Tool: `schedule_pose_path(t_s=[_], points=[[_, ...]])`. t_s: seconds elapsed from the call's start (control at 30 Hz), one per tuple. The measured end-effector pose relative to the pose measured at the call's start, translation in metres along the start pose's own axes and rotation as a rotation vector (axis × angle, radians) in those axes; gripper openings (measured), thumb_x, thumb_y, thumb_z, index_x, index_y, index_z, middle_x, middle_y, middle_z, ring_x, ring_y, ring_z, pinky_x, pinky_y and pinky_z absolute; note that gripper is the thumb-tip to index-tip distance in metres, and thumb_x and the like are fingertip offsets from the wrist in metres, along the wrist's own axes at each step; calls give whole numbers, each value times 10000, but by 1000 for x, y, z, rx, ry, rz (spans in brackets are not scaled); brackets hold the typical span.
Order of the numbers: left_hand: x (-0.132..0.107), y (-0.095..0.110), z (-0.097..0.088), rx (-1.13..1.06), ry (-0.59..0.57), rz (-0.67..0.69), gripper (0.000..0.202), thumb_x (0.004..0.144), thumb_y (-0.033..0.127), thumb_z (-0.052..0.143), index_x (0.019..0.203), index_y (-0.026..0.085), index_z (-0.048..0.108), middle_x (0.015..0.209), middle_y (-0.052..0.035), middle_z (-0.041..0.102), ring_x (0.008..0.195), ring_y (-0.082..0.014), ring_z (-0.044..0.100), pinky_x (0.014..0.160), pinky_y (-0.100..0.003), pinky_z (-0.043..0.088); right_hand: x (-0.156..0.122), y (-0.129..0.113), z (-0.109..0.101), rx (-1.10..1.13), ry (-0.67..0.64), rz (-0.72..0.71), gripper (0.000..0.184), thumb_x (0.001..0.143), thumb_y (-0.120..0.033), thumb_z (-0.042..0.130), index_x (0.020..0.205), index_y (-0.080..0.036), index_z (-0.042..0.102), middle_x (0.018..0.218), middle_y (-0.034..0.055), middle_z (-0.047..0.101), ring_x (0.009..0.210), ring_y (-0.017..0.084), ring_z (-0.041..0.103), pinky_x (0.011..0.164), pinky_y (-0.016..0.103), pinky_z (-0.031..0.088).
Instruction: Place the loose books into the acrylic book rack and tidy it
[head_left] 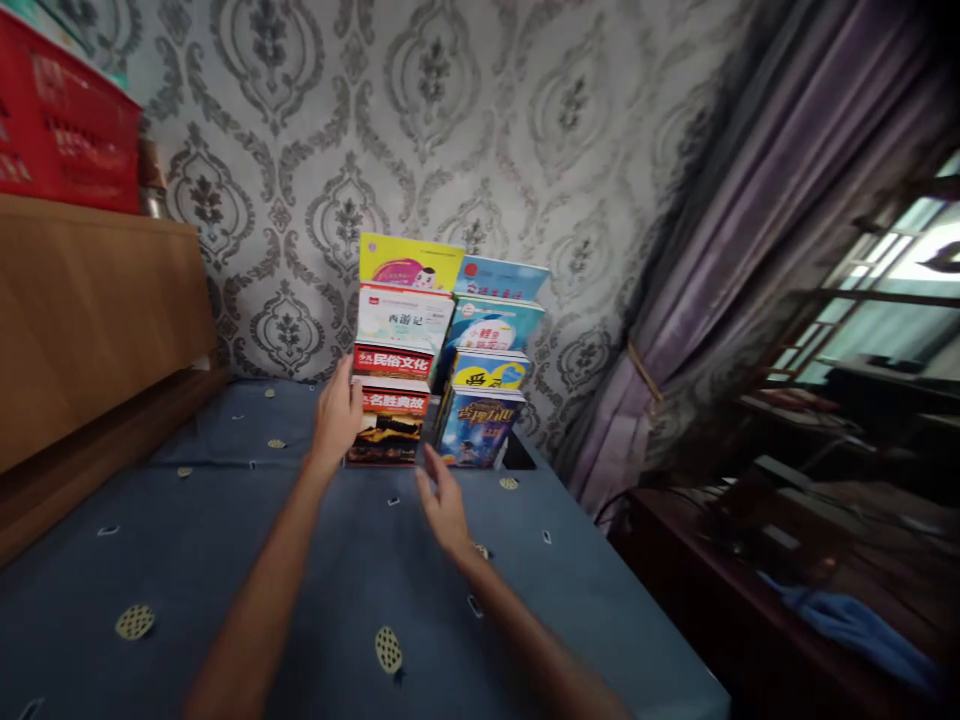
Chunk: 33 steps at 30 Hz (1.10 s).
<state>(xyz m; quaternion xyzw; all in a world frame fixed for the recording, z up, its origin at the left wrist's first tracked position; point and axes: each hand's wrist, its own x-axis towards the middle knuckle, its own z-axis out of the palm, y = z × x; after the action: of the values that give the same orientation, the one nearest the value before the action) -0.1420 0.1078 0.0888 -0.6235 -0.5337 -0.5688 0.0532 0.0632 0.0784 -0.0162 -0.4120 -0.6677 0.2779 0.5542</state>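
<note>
Two rows of upright books stand side by side against the wall. In the left row, a yellow book (412, 258) is at the back, a pale book (397, 315) before it, then a red-topped book (392, 362) and a dark red book (390, 428) in front. The right row has blue books (499, 325) behind, a yellow and blue book (491, 370) and a dark blue book (478, 430). My left hand (337, 410) lies along the left row's outer edge, fingers extended. Just in front of the gap between rows, my right hand (445, 500) has thumb and fingers apart.
A blue patterned cloth (300, 560) covers the surface under the books. At left is a wooden cabinet (97, 320) with a red basket (71, 120) on top. A purple curtain (705, 230) and a dark cluttered table (787, 530) are to the right.
</note>
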Motion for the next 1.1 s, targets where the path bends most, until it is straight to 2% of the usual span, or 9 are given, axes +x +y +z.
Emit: schedule_pose_path(t_s=[0.07, 0.13, 0.23, 0.37, 0.63, 1.1], points=[[-5, 18, 5, 123, -33, 117, 518, 1007, 291, 341, 1501, 142, 375, 1536, -153, 459, 1440, -259, 410, 1205, -470, 316, -31, 13, -5, -68, -46, 8, 523, 912, -439, 504, 1372, -203, 581, 1404, 114, 615, 1284, 280, 591, 1105, 512, 440], [-10, 32, 15, 250, -93, 203, 529, 1002, 297, 358, 1502, 126, 373, 1546, -172, 438, 1469, -274, 362, 1211, -503, 278, -49, 23, -9, -111, -74, 36, 483, 902, -402, 505, 1334, -217, 618, 1333, 107, 668, 1221, 284, 636, 1065, 510, 480], [-16, 38, 29, 415, -156, 278, 531, 998, 308, 362, 1489, 109, 396, 1548, -197, 423, 1486, -296, 327, 1214, -546, 216, -56, 29, -13, -136, -124, 67, 439, 886, -343, 513, 1272, -203, 667, 1256, 117, 711, 1154, 292, 674, 1014, 494, 521], [-16, 32, 36, 522, -158, 335, 506, 1007, 318, 329, 1441, 98, 467, 1527, -207, 451, 1456, -306, 382, 1200, -543, 221, -53, 21, -13, -145, -196, 67, 418, 885, -280, 515, 1262, -193, 674, 1224, 116, 725, 1137, 280, 681, 1011, 458, 522], [-14, 33, 44, 623, -102, 293, 473, 1004, 330, 342, 1393, 133, 527, 1421, -161, 577, 1365, -307, 482, 1197, -504, 220, -57, 9, -10, -166, -262, 30, 423, 890, -208, 508, 1292, -221, 638, 1269, 91, 701, 1190, 260, 641, 1037, 440, 486], [-13, 35, 46, 637, -121, 234, 463, 999, 336, 352, 1382, 146, 526, 1417, -164, 557, 1361, -305, 450, 1206, -521, 183, -52, -6, -15, -177, -350, 63, 418, 916, -207, 477, 1310, -169, 612, 1278, 125, 687, 1211, 267, 622, 1063, 440, 455]])
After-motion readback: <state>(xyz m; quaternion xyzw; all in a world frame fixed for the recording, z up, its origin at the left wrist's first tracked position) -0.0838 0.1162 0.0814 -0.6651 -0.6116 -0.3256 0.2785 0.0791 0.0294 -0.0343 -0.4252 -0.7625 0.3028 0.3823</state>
